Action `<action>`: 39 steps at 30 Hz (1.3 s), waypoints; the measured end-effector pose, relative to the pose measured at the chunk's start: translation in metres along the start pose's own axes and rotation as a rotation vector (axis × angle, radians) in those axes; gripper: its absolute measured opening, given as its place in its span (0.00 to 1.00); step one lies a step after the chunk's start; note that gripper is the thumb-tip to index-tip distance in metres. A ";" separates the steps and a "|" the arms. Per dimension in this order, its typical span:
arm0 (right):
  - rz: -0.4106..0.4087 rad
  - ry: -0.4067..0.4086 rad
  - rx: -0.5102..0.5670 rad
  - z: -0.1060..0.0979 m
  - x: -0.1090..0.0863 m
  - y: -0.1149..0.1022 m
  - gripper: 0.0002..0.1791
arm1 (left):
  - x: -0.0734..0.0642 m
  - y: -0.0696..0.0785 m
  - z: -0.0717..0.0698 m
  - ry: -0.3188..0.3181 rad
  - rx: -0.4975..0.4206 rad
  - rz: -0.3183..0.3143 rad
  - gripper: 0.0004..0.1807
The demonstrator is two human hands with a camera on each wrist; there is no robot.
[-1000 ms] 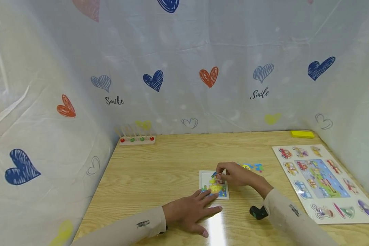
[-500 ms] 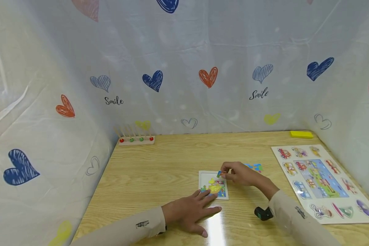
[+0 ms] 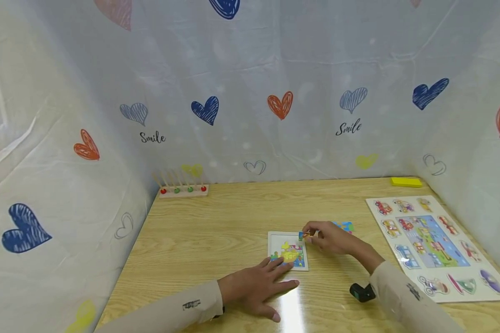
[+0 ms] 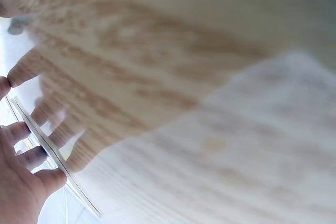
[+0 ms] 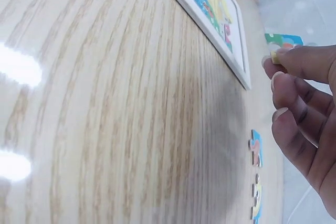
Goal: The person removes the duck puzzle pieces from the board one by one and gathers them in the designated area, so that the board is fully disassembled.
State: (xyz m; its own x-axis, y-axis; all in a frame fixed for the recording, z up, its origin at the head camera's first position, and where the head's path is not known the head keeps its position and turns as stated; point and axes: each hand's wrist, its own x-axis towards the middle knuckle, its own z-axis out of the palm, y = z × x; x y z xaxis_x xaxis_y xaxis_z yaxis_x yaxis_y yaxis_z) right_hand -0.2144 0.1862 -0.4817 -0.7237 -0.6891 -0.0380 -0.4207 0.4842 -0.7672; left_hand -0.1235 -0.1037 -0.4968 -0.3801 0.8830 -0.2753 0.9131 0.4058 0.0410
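Observation:
A small white-framed jigsaw puzzle [image 3: 276, 239] lies on the table, its lower part filled with colourful pieces around a yellow shape and its upper part bare white. My left hand [image 3: 260, 287] is spread flat, fingertips resting over the frame's near edge; the left wrist view shows these fingers [image 4: 50, 179] at the frame's side. Between thumb and fingertips, my right hand [image 3: 329, 237] pinches a jigsaw piece [image 5: 283, 39], blue, green and orange. In the head view that piece overlaps the frame's far right corner; the right wrist view shows it raised above the table.
Loose jigsaw pieces [image 5: 255, 149] lie beyond the right hand, partly hidden by it in the head view. A large vehicle puzzle board [image 3: 437, 245] is at the right, a yellow block [image 3: 406, 182] behind it. A bead peg rack [image 3: 183, 190] stands back left. A black object [image 3: 362, 292] is by the right sleeve.
My right hand has moved right with the pinched jigsaw piece, from over the puzzle's bare area to its far right corner. The left hand stays in place on the frame.

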 end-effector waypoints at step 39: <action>0.024 0.102 -0.008 -0.005 -0.029 0.021 0.15 | -0.002 0.000 -0.001 -0.021 0.004 -0.012 0.47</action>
State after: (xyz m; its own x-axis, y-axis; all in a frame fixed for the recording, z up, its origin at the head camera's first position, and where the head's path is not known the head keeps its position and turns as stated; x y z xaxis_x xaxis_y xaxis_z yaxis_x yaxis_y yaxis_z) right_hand -0.2050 0.2187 -0.4934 -0.7854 -0.6189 0.0100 -0.4068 0.5039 -0.7619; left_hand -0.1227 -0.1050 -0.4950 -0.3874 0.8730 -0.2963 0.9093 0.4148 0.0334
